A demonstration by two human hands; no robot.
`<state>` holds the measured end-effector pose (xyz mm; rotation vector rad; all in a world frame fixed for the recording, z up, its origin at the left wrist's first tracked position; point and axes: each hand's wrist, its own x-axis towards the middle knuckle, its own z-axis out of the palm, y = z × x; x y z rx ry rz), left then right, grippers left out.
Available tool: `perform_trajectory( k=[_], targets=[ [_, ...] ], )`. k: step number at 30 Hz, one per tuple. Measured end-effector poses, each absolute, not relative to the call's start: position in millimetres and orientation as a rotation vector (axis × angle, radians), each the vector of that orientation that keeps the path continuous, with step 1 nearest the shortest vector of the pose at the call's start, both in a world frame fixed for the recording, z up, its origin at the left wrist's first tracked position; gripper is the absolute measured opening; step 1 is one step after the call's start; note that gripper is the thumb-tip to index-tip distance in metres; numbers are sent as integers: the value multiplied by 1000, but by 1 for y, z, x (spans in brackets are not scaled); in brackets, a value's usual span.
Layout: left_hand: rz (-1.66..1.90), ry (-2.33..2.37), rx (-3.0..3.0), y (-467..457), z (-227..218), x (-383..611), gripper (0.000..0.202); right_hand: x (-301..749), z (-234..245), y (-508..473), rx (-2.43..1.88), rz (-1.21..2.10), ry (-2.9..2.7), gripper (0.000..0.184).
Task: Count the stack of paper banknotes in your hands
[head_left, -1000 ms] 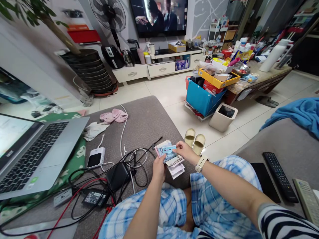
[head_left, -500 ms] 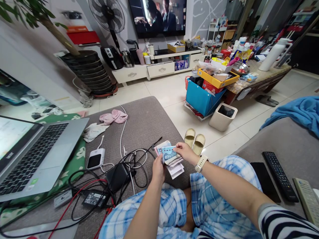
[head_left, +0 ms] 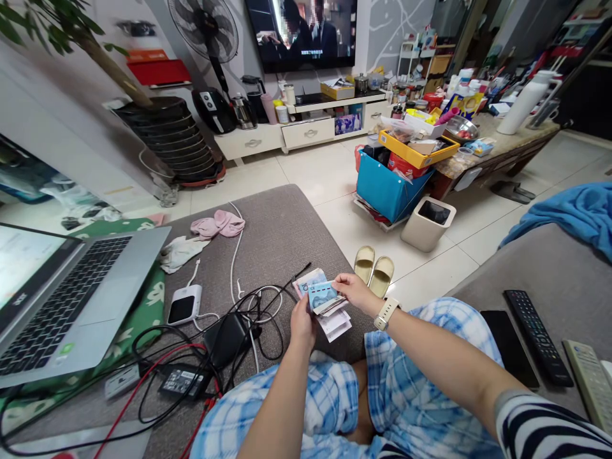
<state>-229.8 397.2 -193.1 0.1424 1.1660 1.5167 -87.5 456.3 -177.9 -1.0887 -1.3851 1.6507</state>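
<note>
The person sat in blue-and-white checked trousers [head_left: 411, 382], and just beyond the knees, over a grey couch [head_left: 277, 220], a bundle of banknotes [head_left: 329, 306] was held up. On the notes I could read the figure 10; the finer print was too small for me. The left hand [head_left: 302, 325] was closed upon the lower left edge of the bundle. The right hand [head_left: 354, 292], with a pale watch band [head_left: 386, 313] at its wrist, pinched narrowly the upper right corner of a blue banknote [head_left: 321, 295], which lay on top. White slips [head_left: 335, 326] stuck out underneath. Beside the left arm, among tangled cables, lay a black adapter [head_left: 183, 382], whose label I could not make out. Farther left, the laptop [head_left: 90, 312] bore the name acer under its screen. Past the couch, pale slippers [head_left: 381, 277] stood on the tiled floor [head_left: 339, 191], and behind them a beige bin [head_left: 425, 231] near a blue box [head_left: 389, 189]. At the far wall, the television [head_left: 335, 38] showed white subtitles, too small to read.
</note>
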Motion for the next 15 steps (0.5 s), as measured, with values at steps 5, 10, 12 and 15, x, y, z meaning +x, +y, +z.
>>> perform_trajectory(
  k=[5, 10, 12, 15],
  targets=[
    [1523, 1151, 157, 397, -193, -229, 18, -88, -176, 456, -1094, 1660, -1371, 29],
    [1525, 1151, 158, 397, -194, -229, 20, -88, -176, 455, -1097, 1672, -1363, 30],
    [1524, 1146, 168, 397, -194, -230, 21, -88, -176, 456, -1097, 1674, -1361, 30],
    [1523, 1138, 175, 397, -194, -230, 21, -88, -176, 456, -1096, 1678, -1357, 31]
  ],
)
